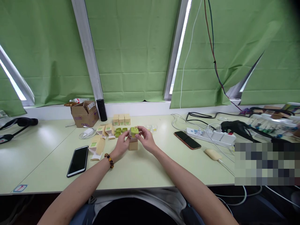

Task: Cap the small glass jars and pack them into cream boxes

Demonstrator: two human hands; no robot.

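Observation:
Between both my hands is a small green case (134, 130) with a pale yellow detail on top. My left hand (122, 142), a beaded bracelet at its wrist, pinches its left side. The fingers of my right hand (147, 139) close on its right side. Just below stands a small tan cardboard box (133, 145), its upper part close to my fingers; whether they touch it I cannot tell. Left of the hands sit several green cases (120, 131) grouped together. Opened tan boxes (97, 148) with small green labels lie further left. Small clear plastic pieces (151, 128) are behind my right hand.
Three closed tan boxes (121, 119) stand at the back, near a black cylinder (101, 110) and an open carton (84, 115). Phones lie left (78, 161) and right (187, 140). A power strip (211, 136) with tangled cables and a cream mouse-shaped device (212, 154) occupy the right side.

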